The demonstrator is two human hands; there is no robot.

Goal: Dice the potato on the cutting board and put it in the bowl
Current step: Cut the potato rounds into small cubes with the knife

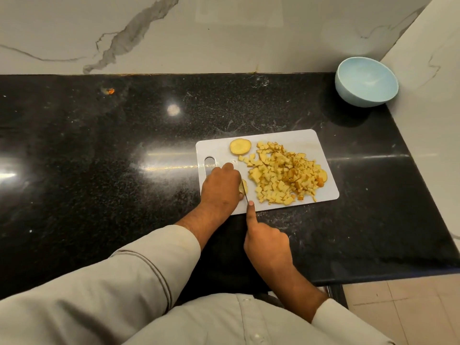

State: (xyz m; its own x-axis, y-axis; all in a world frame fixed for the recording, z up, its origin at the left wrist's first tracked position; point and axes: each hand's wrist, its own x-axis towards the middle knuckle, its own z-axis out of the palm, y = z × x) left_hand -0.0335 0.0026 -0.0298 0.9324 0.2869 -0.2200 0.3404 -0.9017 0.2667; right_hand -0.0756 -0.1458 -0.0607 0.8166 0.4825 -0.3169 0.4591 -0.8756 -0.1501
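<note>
Right hand [267,241] grasps knife [245,194], forefinger along its spine; left hand [220,186] curls over potato slice [244,186] on cutting board [306,143].

One cutting board [311,143], one bowl [366,82], two potato slices [240,146].
</note>
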